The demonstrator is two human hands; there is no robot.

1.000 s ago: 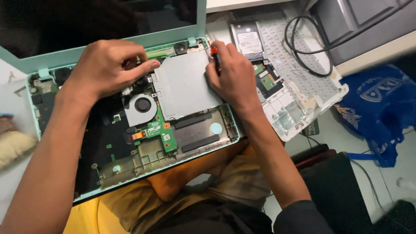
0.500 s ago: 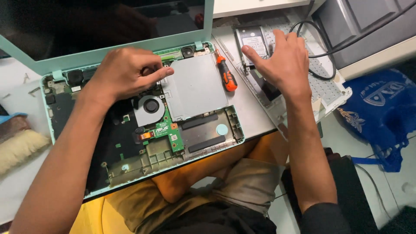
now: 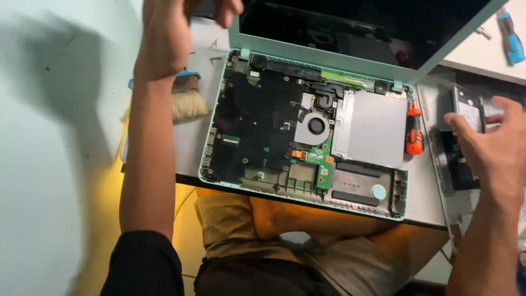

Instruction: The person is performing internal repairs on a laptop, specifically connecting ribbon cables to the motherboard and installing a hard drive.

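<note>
Two hands work either side of an opened mint-green laptop (image 3: 307, 126) on the worktop (image 3: 427, 203): its keyboard cover is already off, leaving the board, fan (image 3: 312, 127) and silver drive bay (image 3: 372, 134) bare, and an orange screwdriver (image 3: 414, 134) lies just beside the bay. Left hand (image 3: 170, 33) is raised near the screen's corner above a brush (image 3: 183, 98), fingers curled on something dark I cannot make out. Right hand (image 3: 487, 142) reaches over a hard drive (image 3: 466, 109) at the right, grip loose and spread, holding nothing
</note>
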